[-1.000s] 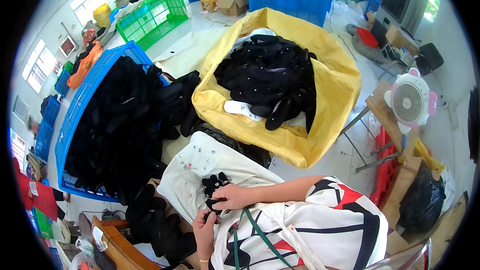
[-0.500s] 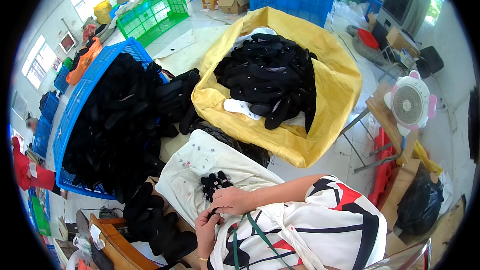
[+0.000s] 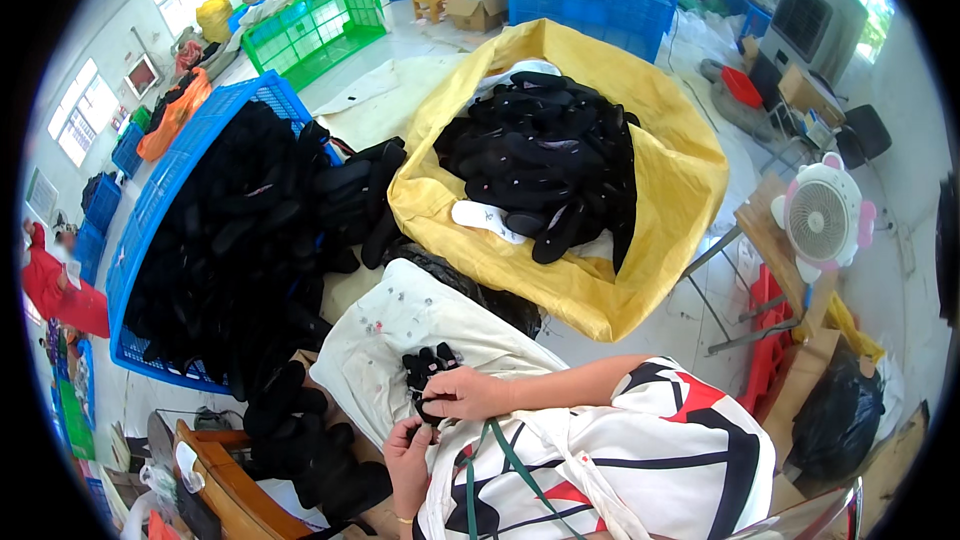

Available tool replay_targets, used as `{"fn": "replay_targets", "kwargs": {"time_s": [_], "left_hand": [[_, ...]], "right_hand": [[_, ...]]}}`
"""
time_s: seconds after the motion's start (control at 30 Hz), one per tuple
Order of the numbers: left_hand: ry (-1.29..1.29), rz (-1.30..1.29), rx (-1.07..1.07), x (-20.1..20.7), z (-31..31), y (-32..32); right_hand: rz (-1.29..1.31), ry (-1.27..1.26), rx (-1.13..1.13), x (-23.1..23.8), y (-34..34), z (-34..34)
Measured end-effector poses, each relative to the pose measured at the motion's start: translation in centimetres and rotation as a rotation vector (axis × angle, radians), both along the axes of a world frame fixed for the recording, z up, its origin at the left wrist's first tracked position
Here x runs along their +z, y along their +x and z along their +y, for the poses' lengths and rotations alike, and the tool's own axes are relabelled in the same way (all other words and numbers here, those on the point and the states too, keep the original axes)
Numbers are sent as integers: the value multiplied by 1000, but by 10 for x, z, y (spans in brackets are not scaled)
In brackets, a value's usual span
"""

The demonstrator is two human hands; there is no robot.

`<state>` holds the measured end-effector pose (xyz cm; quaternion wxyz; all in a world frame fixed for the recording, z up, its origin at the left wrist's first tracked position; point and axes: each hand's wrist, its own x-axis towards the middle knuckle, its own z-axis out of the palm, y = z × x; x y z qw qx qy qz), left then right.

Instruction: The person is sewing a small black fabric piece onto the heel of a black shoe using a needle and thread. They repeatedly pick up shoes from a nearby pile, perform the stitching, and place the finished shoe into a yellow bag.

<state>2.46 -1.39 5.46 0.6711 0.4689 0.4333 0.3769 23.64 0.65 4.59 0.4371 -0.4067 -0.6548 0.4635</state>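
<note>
My right hand and my left hand are close together at my lap, both with fingers pinched. A small black fabric piece is held between them; its exact kind is too small to tell. Just beyond my right hand, a little cluster of similar black pieces lies on a board covered with cream cloth. Tiny shiny bits are scattered over the cloth's far left part.
Left stands a blue plastic crate heaped with black slipper-like pieces. Ahead, a yellow sack holds more of them. Several black pieces lie beside an orange-brown wooden chair. A fan stands on a small table, right.
My hands have drawn slightly apart, the left one a little lower, and more of the black piece shows between them. Left, the person in red has shifted.
</note>
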Motion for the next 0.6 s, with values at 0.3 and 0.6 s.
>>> {"fn": "replay_targets", "kwargs": {"time_s": [0.3,0.6], "left_hand": [[576,546,61,-10,26,-23],[881,606,-27,34,27,-16]], "right_hand": [[144,-338,9,9,22,31],[-212,-204,323,52,24,28]]}}
